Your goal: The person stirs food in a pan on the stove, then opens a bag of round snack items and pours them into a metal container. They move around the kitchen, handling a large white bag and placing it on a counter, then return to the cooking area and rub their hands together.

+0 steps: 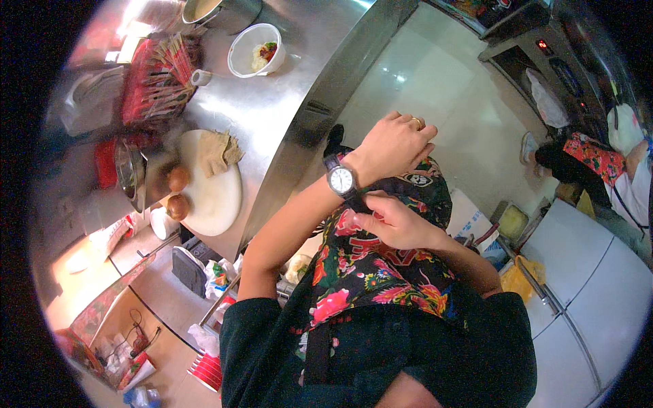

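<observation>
My left hand (395, 145) reaches forward above the floor, palm down, with loosely bent fingers and a ring on one of them. It holds nothing. A wristwatch (341, 180) with a white dial and dark strap is on that wrist. The thumb and fingers of my right hand (395, 222) pinch the dark strap (359, 202) on the near side of the watch. Part of the strap is hidden by those fingers. Below both hands is the floral apron (377, 265) I wear.
On the steel counter (255, 112) at left are a round cutting board (224, 211) with brown flat pieces (219, 150), a plastic bowl of food (255, 51), a pot (222, 13) and wrapped chopsticks (168, 81). Another person's floral apron (594, 155) shows at right, near white cabinet doors (576, 255).
</observation>
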A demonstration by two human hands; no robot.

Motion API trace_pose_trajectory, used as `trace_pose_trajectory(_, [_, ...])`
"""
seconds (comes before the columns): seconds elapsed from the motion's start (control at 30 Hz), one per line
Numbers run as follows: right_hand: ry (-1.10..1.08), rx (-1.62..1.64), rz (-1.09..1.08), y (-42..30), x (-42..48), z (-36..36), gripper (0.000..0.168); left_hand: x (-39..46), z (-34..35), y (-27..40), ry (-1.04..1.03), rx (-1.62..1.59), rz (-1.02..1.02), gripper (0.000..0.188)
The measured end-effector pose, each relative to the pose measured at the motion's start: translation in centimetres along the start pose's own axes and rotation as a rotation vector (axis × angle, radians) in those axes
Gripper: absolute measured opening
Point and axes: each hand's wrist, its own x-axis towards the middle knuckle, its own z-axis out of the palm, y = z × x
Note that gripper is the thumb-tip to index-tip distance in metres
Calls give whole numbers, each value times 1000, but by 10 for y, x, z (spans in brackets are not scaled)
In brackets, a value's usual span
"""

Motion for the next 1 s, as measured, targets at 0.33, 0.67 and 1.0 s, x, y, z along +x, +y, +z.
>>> trace_pose_trajectory(0.33, [114,-540,-238,-4,-10,-2,17,8,-10,20,84,247,148,19])
trace_pose_trajectory(0.67, [28,867,245,39,-31,-4,43,-1,-40,86,112,268,339,25])
trace_pose_trajectory(1.0, [-274,941,359,29,-16,-9,40,-26,-36,132,56,136,319,28])
